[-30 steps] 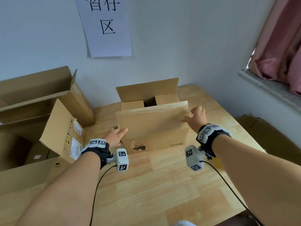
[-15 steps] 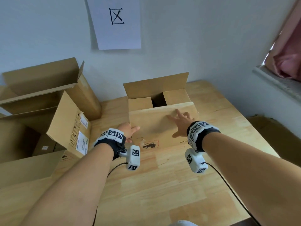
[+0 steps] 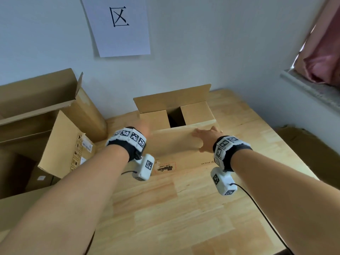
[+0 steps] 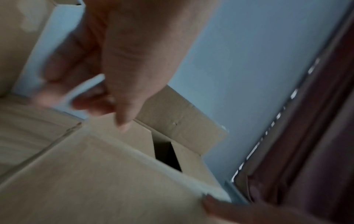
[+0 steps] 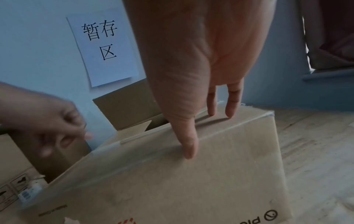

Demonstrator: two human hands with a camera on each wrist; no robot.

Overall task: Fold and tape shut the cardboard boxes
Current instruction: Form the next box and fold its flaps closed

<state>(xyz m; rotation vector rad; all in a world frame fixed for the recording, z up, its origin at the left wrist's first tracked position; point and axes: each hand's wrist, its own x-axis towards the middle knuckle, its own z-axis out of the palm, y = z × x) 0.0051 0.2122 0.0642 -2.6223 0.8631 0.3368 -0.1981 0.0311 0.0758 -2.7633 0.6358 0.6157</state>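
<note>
The cardboard box (image 3: 176,144) is sitting on the wooden table (image 3: 184,208). The right hand (image 3: 207,138) is pressing flat, fingers straight, on its near flap (image 5: 191,174). The left hand (image 5: 57,125) is hanging loosely curled, holding nothing.

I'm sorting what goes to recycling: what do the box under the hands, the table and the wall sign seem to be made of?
The box looks like brown corrugated cardboard, matte, with creased flaps and printed marks; clear glossy tape seems to run along its near flap edge. The table looks like jointed light wood with a smooth finish and visible grain strips. The wall sign appears to be plain white paper, its edge curling slightly.
</note>
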